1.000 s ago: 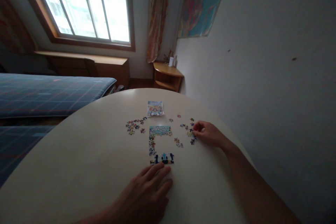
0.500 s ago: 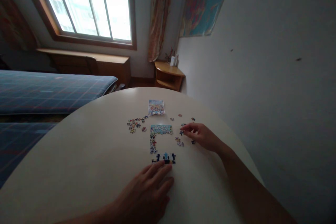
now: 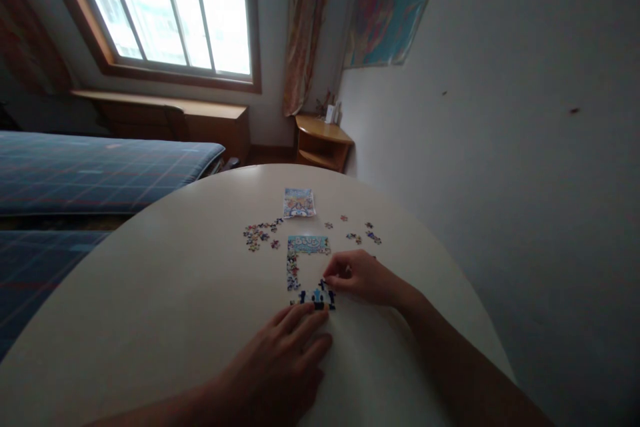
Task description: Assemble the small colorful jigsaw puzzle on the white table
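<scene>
A dark jigsaw piece (image 3: pixel 323 283) is pinched between the thumb and fingers of my right hand (image 3: pixel 361 276), just above the joined lower strip (image 3: pixel 317 297) of dark and blue pieces. My left hand (image 3: pixel 290 353) lies flat with its fingers stretched out, the fingertips touching that strip's near edge. Farther off, the joined corner section (image 3: pixel 308 244) has a light blue lettered top row and a colourful left column that runs down toward the strip.
Loose jigsaw pieces (image 3: pixel 257 235) are heaped on the left of the round white table (image 3: pixel 190 293), and several more (image 3: pixel 370 236) lie on the right. A printed picture sheet (image 3: pixel 299 203) lies farther back. The wall (image 3: pixel 500 187) is at the right, a bed (image 3: pixel 100 167) at the left.
My right hand has moved left and nearer, carrying the dark jigsaw piece from the loose pieces to the lower strip's upper right edge. My left hand has stayed in place.
</scene>
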`<action>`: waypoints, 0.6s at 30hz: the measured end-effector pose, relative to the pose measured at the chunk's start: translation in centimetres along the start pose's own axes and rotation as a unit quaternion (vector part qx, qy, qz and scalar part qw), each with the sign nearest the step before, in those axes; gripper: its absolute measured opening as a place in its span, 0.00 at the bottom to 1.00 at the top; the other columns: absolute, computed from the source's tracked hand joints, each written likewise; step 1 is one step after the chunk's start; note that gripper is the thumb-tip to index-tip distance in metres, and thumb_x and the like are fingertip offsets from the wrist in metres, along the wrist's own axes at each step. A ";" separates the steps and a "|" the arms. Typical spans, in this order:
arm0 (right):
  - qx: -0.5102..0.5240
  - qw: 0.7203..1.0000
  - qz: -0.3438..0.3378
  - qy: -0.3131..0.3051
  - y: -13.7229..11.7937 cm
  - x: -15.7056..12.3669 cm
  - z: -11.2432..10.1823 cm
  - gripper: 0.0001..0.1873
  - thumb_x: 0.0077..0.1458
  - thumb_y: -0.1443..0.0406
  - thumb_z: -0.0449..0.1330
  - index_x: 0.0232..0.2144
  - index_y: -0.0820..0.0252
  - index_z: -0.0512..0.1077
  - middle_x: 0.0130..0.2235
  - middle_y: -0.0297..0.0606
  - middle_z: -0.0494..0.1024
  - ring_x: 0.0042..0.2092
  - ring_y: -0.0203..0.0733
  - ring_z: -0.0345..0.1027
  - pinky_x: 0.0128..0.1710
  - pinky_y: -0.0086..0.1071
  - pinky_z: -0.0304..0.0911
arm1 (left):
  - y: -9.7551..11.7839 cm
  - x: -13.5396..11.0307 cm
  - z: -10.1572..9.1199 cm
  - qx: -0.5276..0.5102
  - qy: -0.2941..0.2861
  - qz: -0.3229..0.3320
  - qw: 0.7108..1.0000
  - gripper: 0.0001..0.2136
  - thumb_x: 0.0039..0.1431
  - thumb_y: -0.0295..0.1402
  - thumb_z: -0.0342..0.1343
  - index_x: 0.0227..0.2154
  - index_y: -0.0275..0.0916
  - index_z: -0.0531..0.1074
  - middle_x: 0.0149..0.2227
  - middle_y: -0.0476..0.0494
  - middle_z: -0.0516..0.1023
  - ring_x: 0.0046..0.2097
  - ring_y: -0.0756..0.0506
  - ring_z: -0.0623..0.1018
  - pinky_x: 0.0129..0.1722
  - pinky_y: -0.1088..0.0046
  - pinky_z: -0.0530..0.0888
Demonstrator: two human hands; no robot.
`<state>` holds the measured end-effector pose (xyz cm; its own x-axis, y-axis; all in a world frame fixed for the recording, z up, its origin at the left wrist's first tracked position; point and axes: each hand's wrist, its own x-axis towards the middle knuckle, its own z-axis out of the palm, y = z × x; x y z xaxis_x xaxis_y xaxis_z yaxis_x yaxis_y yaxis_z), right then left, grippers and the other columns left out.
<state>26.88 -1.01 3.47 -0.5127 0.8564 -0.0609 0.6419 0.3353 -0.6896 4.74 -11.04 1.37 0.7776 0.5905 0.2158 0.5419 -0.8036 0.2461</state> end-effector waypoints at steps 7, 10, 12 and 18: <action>-0.016 0.999 -0.021 -0.022 0.2 0.1 0.1 0.11 0.54 0.64 0.61 0.38 0.58 0.82 0.28 0.36 0.79 0.27 0.34 0.65 0.29 0.27 0.59 | 0.0 0.1 -0.2 0.007 -0.003 0.004 1.000 0.13 0.63 0.29 0.54 0.50 0.38 0.71 0.61 0.38 0.70 0.62 0.35 0.68 0.59 0.52 0.70; -0.006 0.999 -0.023 -0.031 0.0 0.0 0.0 0.13 0.54 0.64 0.62 0.41 0.58 0.82 0.29 0.36 0.79 0.28 0.34 0.66 0.29 0.27 0.60 | 0.0 0.0 -0.2 0.004 0.001 0.006 1.000 0.14 0.63 0.29 0.53 0.51 0.38 0.70 0.61 0.39 0.70 0.62 0.35 0.68 0.59 0.52 0.70; 0.005 0.999 -0.029 -0.042 -0.1 -0.1 -0.1 0.13 0.54 0.66 0.62 0.42 0.58 0.81 0.29 0.35 0.79 0.28 0.34 0.66 0.29 0.27 0.60 | 0.0 0.1 -0.3 0.003 -0.003 0.003 1.000 0.14 0.63 0.30 0.53 0.51 0.38 0.70 0.61 0.39 0.70 0.62 0.35 0.68 0.59 0.52 0.69; 0.009 0.997 -0.068 -0.046 -0.2 -0.3 -0.6 0.15 0.53 0.72 0.60 0.40 0.55 0.82 0.37 0.36 0.79 0.32 0.33 0.67 0.34 0.28 0.63 | 0.1 0.1 -0.2 0.020 -0.008 0.011 1.000 0.14 0.63 0.29 0.53 0.51 0.37 0.71 0.61 0.38 0.70 0.62 0.35 0.68 0.59 0.53 0.70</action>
<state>27.20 -1.12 4.06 -0.6448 0.7637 -0.0324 0.5532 0.4370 -0.7092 4.78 -11.05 1.57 0.7939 0.5723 0.2053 0.5373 -0.8184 0.2035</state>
